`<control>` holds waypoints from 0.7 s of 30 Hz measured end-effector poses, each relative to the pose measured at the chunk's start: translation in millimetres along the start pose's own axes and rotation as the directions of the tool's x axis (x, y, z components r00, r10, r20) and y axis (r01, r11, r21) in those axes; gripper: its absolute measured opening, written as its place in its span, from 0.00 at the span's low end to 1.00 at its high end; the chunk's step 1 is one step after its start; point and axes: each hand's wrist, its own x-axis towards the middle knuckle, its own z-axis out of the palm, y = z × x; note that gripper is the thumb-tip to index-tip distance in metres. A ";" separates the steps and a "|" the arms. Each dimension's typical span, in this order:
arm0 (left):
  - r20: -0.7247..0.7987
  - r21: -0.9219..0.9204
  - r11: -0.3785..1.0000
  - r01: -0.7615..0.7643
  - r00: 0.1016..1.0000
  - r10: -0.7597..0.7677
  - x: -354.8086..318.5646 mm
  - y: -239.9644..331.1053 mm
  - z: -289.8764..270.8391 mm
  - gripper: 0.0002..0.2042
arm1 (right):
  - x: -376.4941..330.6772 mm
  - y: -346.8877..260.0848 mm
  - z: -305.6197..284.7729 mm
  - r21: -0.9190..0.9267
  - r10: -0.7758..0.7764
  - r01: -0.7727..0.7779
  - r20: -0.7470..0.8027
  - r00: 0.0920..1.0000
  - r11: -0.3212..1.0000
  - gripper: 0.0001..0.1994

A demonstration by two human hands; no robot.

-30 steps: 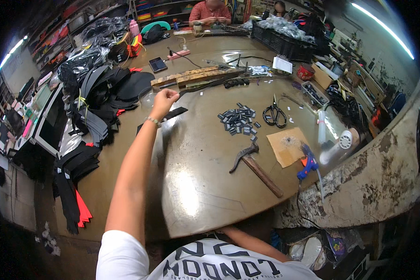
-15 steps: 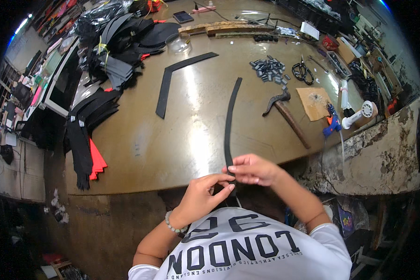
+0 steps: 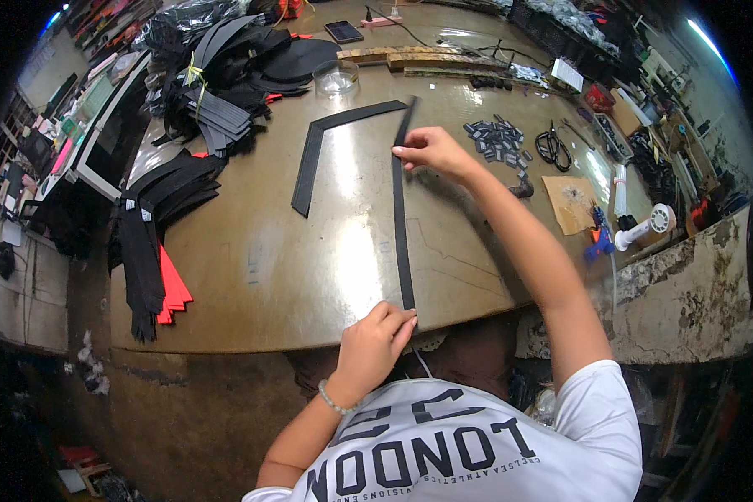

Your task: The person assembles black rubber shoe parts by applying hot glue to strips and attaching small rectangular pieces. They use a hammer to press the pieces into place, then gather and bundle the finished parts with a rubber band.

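A long, narrow black strip (image 3: 401, 226) runs away from me over the table, pulled nearly straight between my hands. My left hand (image 3: 375, 341) pinches its near end at the table's front edge. Further up, my right hand (image 3: 431, 154) grips the same strip between thumb and fingers, and the far tip sticks out beyond it. Just left of the right hand lies a bent, angled black piece (image 3: 314, 155), flat on the table; the far end of the strip comes close to its upper arm.
Several small dark grey pieces (image 3: 495, 138) lie in a pile right of my right hand, with black scissors (image 3: 553, 147) beside them. A hammer head (image 3: 521, 190) shows past my forearm. Farther right is a blue glue gun (image 3: 598, 236). Bundled black strips (image 3: 146, 259) cover the table's left side.
My right hand has slid away from my left hand, up along the strip toward its far end. The curved strip is now straighter. My right forearm now covers most of the hammer.
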 end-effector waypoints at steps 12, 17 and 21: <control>-0.035 0.145 0.985 -0.093 0.994 0.099 -8.7 -4.6 -0.1 0.09 | 29.9 24.3 46.2 -0.571 -0.232 -0.049 -0.408 0.883 0.819 0.20; -0.067 0.159 0.985 -0.073 0.994 0.084 -12.1 -4.2 1.7 0.11 | -4.7 3.4 31.0 0.038 -0.001 0.014 -0.337 0.941 0.999 0.24; -0.160 0.050 0.993 -0.106 0.981 0.112 -10.6 -7.0 5.2 0.12 | -146.2 0.3 -30.9 -0.404 -0.220 -0.002 -0.501 0.837 0.915 0.20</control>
